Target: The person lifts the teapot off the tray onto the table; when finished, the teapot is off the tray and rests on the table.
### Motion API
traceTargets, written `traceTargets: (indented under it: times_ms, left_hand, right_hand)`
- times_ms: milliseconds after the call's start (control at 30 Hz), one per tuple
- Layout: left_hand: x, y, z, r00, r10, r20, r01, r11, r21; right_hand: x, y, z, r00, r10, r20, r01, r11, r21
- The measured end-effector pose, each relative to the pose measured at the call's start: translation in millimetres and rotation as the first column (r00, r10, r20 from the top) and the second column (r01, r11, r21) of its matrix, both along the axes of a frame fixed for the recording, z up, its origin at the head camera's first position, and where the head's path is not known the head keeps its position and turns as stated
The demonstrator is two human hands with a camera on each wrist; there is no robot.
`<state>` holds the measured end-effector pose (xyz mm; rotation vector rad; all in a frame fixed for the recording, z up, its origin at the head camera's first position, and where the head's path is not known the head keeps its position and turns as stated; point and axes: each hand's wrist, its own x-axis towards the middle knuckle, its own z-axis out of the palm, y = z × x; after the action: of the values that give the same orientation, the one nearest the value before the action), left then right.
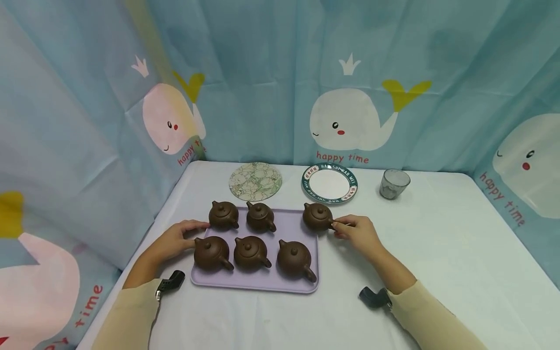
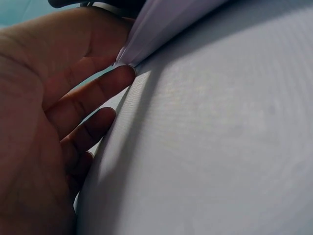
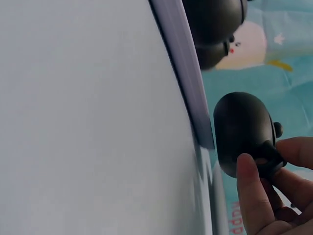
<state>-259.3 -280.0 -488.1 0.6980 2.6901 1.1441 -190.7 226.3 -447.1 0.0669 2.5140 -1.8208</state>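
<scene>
My right hand point(image 1: 359, 234) pinches the handle of a small dark brown teapot point(image 1: 317, 216), thumb and fingertips on the handle. In the head view this teapot overlaps the back right corner of the lilac tray point(image 1: 258, 287); in the right wrist view a gap shows between it and the tray's edge point(image 3: 182, 63). The fingers point(image 2: 105, 88) of my left hand point(image 1: 172, 240) reach loosely to the left rim of the tray, touching it. Close to that hand, a teapot point(image 1: 211, 253) sits at the front left. Several more lidded teapots point(image 1: 250, 253) stand on the tray in two rows.
Behind the tray lie a round floral mat point(image 1: 255, 181) and a white plate with a green patterned rim point(image 1: 306, 187). A clear glass point(image 1: 393, 184) stands at the back right. Blue whale-printed curtains point(image 1: 262, 97) enclose the white table point(image 1: 437, 233).
</scene>
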Motion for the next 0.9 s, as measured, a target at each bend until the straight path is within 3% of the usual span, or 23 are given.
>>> traceTargets:
  times_ms: [167, 367, 633, 900]
  left_hand:
    - [0.5, 0, 3.5, 1.0, 0.009, 0.012, -0.009, 1.0, -0.012]
    - [3.9, 1, 6.0, 1.0, 0.005, 0.02, -0.005, 1.0, 0.001]
    - [11.5, 12, 15.7, 1.0, 0.007, 0.02, -0.007, 1.0, 0.014]
    - [4.0, 5, 6.8, 1.0, 0.012, 0.009, -0.012, 1.0, -0.002]
  right_hand:
    - [3.7, 18, 4.0, 1.0, -0.017, 0.022, 0.017, 1.0, -0.007]
    - [8.5, 37, 7.6, 0.997, -0.054, 0.055, 0.051, 0.997, 0.054]
    - [9.6, 50, 2.1, 0.994, -0.079, 0.076, 0.07, 0.991, 0.114]
    - [9.4, 50, -2.1, 0.993, -0.095, 0.076, 0.083, 0.986, 0.144]
